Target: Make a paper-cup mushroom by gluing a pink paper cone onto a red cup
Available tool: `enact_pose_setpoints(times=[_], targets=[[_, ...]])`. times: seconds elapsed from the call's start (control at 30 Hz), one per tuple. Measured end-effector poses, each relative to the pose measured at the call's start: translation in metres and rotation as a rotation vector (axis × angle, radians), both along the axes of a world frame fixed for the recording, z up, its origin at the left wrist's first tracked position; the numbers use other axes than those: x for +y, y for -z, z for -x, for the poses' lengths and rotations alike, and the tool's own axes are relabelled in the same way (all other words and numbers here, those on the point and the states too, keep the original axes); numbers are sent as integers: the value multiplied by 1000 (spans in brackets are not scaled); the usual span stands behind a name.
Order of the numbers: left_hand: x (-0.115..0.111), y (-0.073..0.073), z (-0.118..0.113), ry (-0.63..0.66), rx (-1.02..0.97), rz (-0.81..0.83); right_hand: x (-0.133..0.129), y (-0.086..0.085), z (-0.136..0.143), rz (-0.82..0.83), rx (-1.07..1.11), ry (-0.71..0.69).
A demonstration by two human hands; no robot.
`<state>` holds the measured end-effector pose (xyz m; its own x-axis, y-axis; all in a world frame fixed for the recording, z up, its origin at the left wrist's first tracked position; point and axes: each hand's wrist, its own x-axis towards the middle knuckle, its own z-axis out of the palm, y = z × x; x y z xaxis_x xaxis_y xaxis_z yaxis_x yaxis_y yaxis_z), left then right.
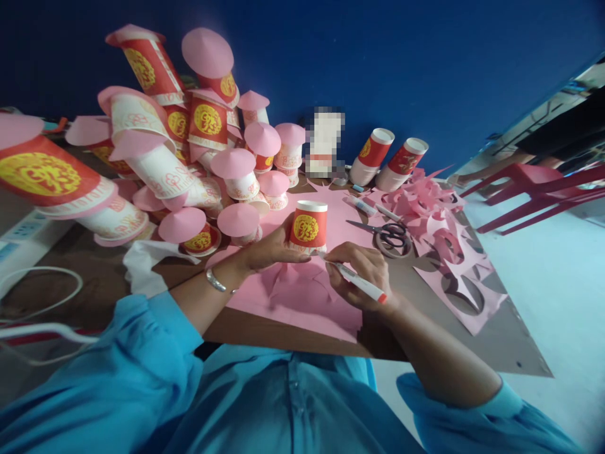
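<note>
A red paper cup [309, 226] with a yellow round emblem stands upright in front of me. My left hand [276, 244] grips it from the left, thumb along its lower part. In my right hand [362, 271] is a white marker [357, 282] with a red end, its tip close to the cup's base. Under both hands lies pink paper [302, 309], with more pink sheet [326, 205] behind the cup. The exact spot where the marker tip meets cup or paper is too small to make out.
Cups with pink cone tops [208, 120] are piled at the left. Black-handled scissors [392, 235] lie beside a tape roll [394, 247] at the right. Pink paper scraps [444, 239] cover the right side. Two cup stacks [373, 156] stand at the back. A red stool [529, 186] is beyond the table.
</note>
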<state>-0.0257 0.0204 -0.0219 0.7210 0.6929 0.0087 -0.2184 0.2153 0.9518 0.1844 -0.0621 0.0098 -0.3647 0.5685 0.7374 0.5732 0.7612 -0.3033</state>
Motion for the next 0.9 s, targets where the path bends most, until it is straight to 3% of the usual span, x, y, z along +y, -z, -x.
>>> enact_pose_setpoints(times=[0.67, 0.9], targets=[[0, -1, 0, 12, -12, 15, 1, 0, -1, 27, 27, -67], [4, 3, 1, -17, -109, 64, -1, 0, -3, 22, 170, 55]])
